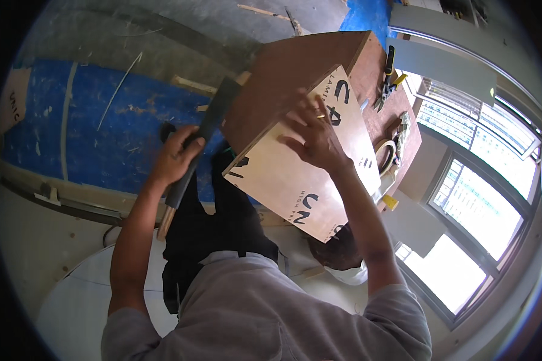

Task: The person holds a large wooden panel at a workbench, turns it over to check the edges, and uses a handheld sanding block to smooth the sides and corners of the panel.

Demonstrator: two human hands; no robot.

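Observation:
My left hand [177,155] is wrapped round a long, dark grey flat bar [206,123] with a bare wooden lower end, held at a slant left of the box. Over the pale plywood panel [271,180], my right hand [316,135] has its fingers spread, partly smeared by motion. It holds nothing; whether it touches the panel I cannot tell. The panel has black printed lettering and forms the near face of a reddish-brown box [295,63].
Cutting pliers [386,81] with black-and-yellow handles and a tape roll [385,155] lie on the box's right side. A person's head [338,248] shows below the panel. Blue sheeting [114,126] with wood scraps covers the floor at left; windows [473,210] stand at right.

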